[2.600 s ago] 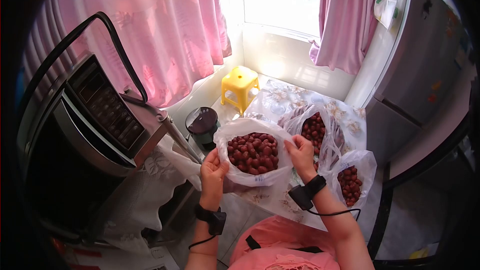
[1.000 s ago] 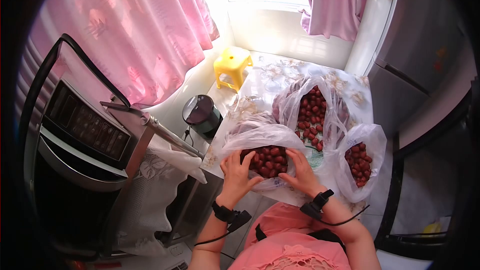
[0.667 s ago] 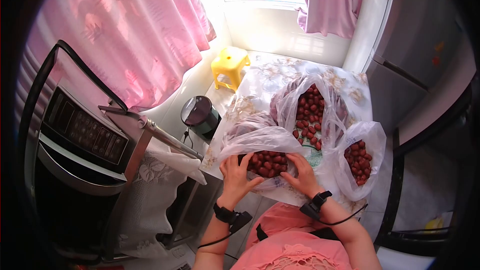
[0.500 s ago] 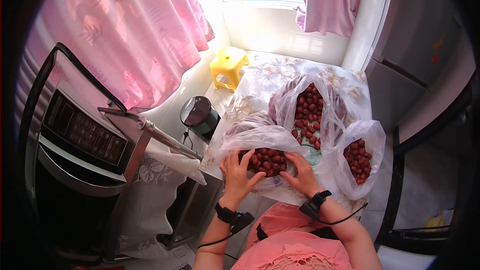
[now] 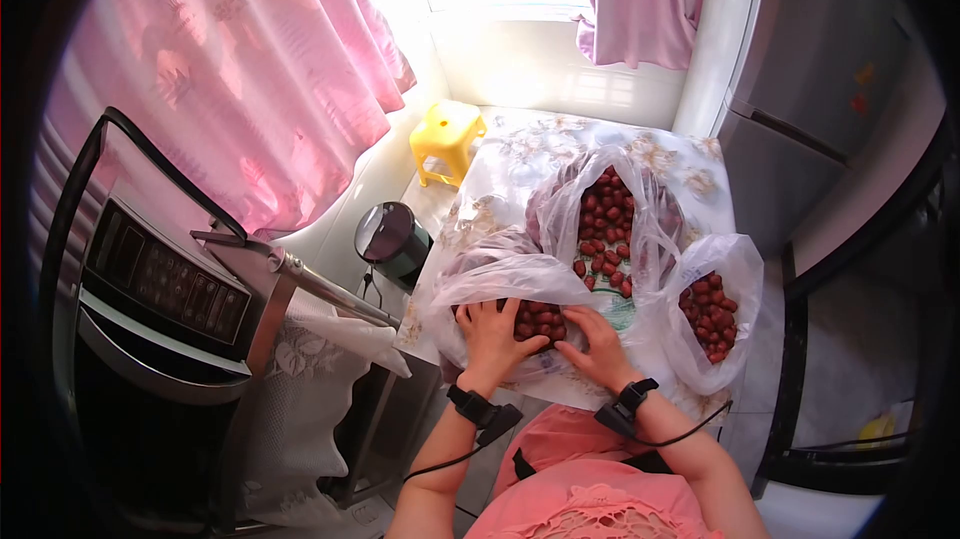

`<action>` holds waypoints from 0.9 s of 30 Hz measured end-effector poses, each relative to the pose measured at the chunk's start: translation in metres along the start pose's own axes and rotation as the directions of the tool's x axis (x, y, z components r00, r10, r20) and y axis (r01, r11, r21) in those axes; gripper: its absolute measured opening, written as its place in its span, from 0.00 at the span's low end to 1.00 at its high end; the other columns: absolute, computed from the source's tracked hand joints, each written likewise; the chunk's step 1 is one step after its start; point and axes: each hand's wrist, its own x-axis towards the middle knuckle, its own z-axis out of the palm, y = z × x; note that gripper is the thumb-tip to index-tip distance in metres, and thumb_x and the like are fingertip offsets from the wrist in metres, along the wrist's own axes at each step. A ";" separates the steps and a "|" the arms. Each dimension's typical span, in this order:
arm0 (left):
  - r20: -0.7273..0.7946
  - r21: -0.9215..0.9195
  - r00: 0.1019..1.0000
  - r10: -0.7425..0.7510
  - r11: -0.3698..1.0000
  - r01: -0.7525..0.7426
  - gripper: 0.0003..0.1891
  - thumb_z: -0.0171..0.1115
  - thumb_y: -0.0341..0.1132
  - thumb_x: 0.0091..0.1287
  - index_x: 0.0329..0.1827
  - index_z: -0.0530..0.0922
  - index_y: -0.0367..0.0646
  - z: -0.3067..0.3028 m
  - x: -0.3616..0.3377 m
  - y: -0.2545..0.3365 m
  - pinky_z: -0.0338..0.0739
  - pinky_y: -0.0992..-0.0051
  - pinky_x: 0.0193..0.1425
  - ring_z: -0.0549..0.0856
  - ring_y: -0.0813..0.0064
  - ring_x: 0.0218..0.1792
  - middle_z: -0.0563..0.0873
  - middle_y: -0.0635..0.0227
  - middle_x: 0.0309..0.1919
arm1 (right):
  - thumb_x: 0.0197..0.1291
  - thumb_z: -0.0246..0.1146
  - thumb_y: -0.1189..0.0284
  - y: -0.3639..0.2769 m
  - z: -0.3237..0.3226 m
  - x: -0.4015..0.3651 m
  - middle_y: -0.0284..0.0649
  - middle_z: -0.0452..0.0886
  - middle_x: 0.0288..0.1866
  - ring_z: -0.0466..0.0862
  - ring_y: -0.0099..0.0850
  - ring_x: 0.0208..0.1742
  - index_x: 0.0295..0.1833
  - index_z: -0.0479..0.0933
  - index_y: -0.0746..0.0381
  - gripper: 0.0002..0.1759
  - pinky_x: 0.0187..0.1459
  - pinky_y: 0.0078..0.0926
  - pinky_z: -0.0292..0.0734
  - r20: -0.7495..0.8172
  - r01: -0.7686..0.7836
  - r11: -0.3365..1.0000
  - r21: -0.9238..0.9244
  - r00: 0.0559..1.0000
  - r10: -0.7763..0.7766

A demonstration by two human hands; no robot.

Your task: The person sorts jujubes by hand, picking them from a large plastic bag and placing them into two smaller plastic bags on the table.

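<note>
A translucent plastic bag of red dates lies open at the near edge of the table. Over the dates on the bag's left side rests my left hand, fingers spread and thumb apart. My right hand is at the bag's right side, with fingers and thumb apart around the edge of the opening; its thumb is by the dates. Behind them stands a larger open bag with more red dates. To the right, a smaller white bag holds red dates too.
A floral cloth covers the table. Left of it are a yellow stool and a dark round bin. A microwave oven is at the left, a grey refrigerator at the right. Pink curtains hang by the window.
My left hand has moved from the bag's left rim rightward onto the dates, its fingers spreading. The right hand keeps its place at the right edge. The view has shifted slightly.
</note>
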 end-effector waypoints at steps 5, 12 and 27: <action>-0.014 -0.008 1.000 0.013 1.000 -0.014 0.44 0.80 0.60 0.43 0.67 0.79 0.55 -0.007 0.003 -0.013 0.53 0.44 0.74 0.66 0.50 0.72 0.74 0.55 0.67 | 0.59 0.73 0.70 -0.001 -0.008 -0.005 0.50 0.81 0.61 0.81 0.50 0.62 0.59 0.78 0.65 0.24 0.63 0.41 0.77 0.032 -0.050 0.994 0.098 0.998 0.047; -0.041 -0.018 0.999 0.012 1.000 -0.013 0.41 0.81 0.59 0.45 0.64 0.81 0.55 -0.012 0.003 -0.023 0.53 0.47 0.75 0.67 0.49 0.69 0.74 0.55 0.64 | 0.58 0.73 0.76 -0.010 -0.033 -0.034 0.47 0.84 0.56 0.85 0.46 0.57 0.54 0.81 0.64 0.18 0.58 0.38 0.80 -0.117 -0.028 0.998 0.052 0.993 0.034; -0.136 -0.664 0.965 0.222 0.703 -0.255 0.19 0.69 0.24 0.61 0.56 0.82 0.39 0.027 -0.023 0.102 0.78 0.64 0.59 0.84 0.55 0.56 0.83 0.56 0.55 | 0.61 0.70 0.76 -0.001 -0.042 -0.055 0.46 0.85 0.52 0.87 0.39 0.52 0.55 0.81 0.66 0.17 0.50 0.31 0.83 -0.164 -0.117 0.979 0.170 0.976 0.145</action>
